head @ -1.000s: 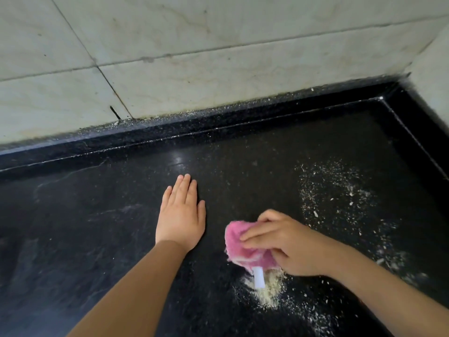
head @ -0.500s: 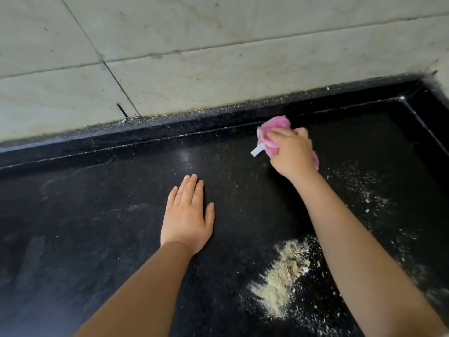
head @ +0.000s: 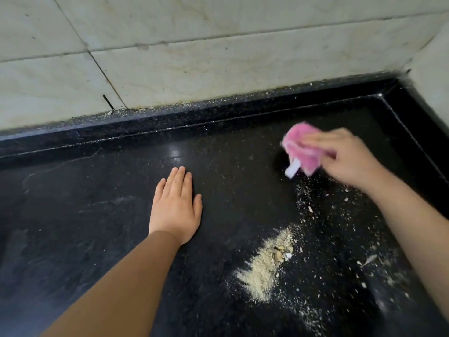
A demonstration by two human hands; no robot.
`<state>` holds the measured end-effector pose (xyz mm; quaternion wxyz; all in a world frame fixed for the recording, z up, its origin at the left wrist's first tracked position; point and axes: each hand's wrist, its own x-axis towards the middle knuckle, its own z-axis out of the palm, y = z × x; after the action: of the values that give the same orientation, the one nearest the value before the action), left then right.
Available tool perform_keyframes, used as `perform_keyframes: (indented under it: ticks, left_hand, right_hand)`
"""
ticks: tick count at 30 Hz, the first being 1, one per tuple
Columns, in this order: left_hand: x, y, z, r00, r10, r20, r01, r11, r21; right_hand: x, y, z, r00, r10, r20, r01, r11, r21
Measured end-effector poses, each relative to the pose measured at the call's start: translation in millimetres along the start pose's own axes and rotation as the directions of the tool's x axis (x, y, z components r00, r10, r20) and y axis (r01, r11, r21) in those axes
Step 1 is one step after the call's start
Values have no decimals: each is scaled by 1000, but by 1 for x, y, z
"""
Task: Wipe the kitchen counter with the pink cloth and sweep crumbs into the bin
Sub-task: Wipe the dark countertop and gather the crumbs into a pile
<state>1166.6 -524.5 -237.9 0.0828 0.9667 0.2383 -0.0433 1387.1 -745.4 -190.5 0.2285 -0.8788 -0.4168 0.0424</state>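
My right hand (head: 349,159) grips the bunched pink cloth (head: 300,147) at the far right of the black counter (head: 97,227); both are blurred by motion. A white tag hangs from the cloth's lower edge. A pale heap of crumbs (head: 264,263) lies nearer me, below the cloth, with loose specks scattered to its right and up toward the cloth. My left hand (head: 176,207) lies flat on the counter, fingers straight and together, left of the heap.
A raised black lip (head: 170,122) runs along the back of the counter under the pale tiled wall (head: 194,57). A second wall and lip close the right side (head: 422,132). Fine grit sits along the back ledge. No bin is in view.
My right hand swept the cloth from near the crumb heap up to the back of the counter, then moved right and slightly nearer me. The left hand stayed flat in place.
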Motion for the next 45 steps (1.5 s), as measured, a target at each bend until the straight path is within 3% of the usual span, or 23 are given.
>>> perform_keyframes:
  ticks: [3,6,10,14,16,19,21,24,27,28,29,31,34,37,39,41,45]
  left_hand:
    - [-1,1,-1,1000,-3,4,3,1000,6]
    - [-2,3,-2,1000,0,7,0,1000,19]
    - [-3,4,-3,1000,-6,21,5,998,56]
    - [-6,10,-13,999,18,30,-23,983,183]
    - [-3,18,-19,995,82,65,-93,976,197]
    - [2,42,-23,970,227,90,-238,961,139]
    - [8,63,-22,949,301,90,-309,946,98]
    - [19,88,-15,941,332,61,-333,943,7]
    - [28,103,-6,940,327,92,-324,945,-43]
    - [29,107,-2,941,324,103,-321,946,-42]
    - [29,108,2,942,320,105,-319,947,-26]
    - [29,107,5,946,314,86,-313,949,-23]
    - [27,109,7,948,307,80,-305,951,-43]
    - [27,109,8,948,310,72,-307,951,-42]
    - [27,110,8,949,309,64,-306,951,-51]
    - [27,110,9,949,311,58,-308,950,-61]
    - [28,109,10,949,312,40,-309,949,-67]
  right_hand:
    - [26,39,15,969,233,-85,-238,969,-59]
    - [15,30,40,911,396,-112,-408,905,-119]
    - [-27,-21,56,965,249,-88,-251,968,-19]
    - [-86,-59,53,985,57,162,-75,991,108]
    - [-107,-62,41,996,-55,74,43,987,158]
    - [-98,-32,17,991,-45,-126,58,994,97]
    - [-74,3,1,977,32,-210,-27,999,26]
    - [-38,68,-10,921,258,-291,-282,959,-41]
    - [-31,104,-10,777,566,-276,-586,810,11]
    - [-33,106,-6,726,630,-276,-655,756,2]
    - [-36,103,1,720,632,-287,-666,746,-28]
    - [-47,83,14,788,560,-256,-590,805,-57]
    - [-82,30,26,913,319,-253,-345,936,-66]
    - [-126,-19,38,970,228,-82,-230,973,-4]
    - [-148,-38,36,966,194,-169,-173,976,131]
    - [-149,-37,21,930,206,-304,-168,975,144]
    - [-116,23,-9,855,339,-392,-342,938,65]
